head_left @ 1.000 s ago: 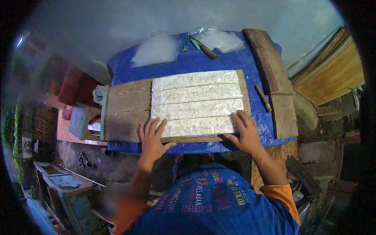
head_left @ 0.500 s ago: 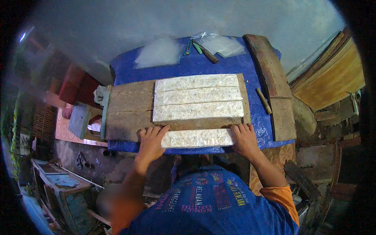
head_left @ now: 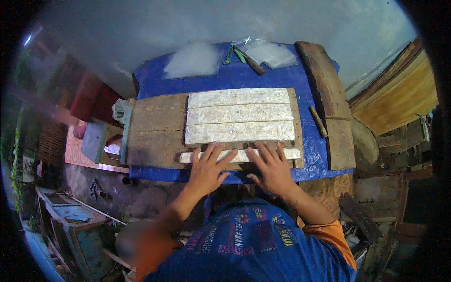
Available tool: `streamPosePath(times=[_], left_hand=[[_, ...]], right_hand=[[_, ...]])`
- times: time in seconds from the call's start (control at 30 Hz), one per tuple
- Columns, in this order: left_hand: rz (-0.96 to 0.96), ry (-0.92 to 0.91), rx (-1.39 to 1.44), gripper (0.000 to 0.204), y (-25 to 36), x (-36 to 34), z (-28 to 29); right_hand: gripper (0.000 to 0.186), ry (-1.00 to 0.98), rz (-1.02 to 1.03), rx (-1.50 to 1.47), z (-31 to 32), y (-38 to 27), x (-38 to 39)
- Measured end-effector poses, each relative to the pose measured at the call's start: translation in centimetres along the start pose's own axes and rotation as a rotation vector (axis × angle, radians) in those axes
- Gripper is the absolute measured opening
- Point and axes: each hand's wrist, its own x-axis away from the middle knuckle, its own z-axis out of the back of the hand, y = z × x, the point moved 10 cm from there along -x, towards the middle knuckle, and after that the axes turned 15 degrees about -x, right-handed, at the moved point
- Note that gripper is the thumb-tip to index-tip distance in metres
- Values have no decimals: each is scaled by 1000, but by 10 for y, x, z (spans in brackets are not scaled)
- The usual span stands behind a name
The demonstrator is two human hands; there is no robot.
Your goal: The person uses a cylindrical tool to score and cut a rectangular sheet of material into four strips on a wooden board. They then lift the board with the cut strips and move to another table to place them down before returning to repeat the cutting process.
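Three white, speckled, plastic-wrapped long blocks (head_left: pixel 239 113) lie side by side on a worn wooden board (head_left: pixel 155 113). A similar single block (head_left: pixel 293 154) lies apart from them along the board's front part. My left hand (head_left: pixel 206 171) rests on this block left of its middle, fingers spread. My right hand (head_left: pixel 272 171) is on the same block right of its middle, also with fingers apart. Both hands partly hide the block.
Blue tarp (head_left: pixel 197 83) covers the table, carrying plastic sheets (head_left: pixel 188 61), a box cutter (head_left: pixel 228 55), green-and-dark tools (head_left: pixel 253 63), a short stick (head_left: pixel 318 122) and long planks (head_left: pixel 319 80). A wall stands behind; a small wooden box (head_left: pixel 94 143) is at left.
The front block has separated from the other three toward me and now shows a narrower face. Both hands have moved inward from its ends onto it, fingers spreading.
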Motion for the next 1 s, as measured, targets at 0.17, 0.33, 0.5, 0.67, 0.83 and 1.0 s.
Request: streamPosePath(times=[0.17, 0.33, 0.5, 0.67, 0.83, 1.0], left_hand=[[195, -49, -70, 80, -44, 26, -9], [404, 7, 214, 69, -108, 62, -20], [507, 18, 702, 54, -128, 61, -45], [618, 33, 682, 62, -139, 55, -40], [471, 52, 163, 82, -115, 45, -11], [372, -77, 137, 92, -97, 32, -19]], right_hand=[[82, 12, -134, 138, 11, 29, 15], [72, 23, -331, 18, 32, 87, 37], [51, 73, -397, -439, 37, 110, 29], [51, 116, -468, -464, 43, 111, 19], [65, 165, -157, 63, 56, 65, 10], [84, 38, -153, -5, 36, 63, 7]])
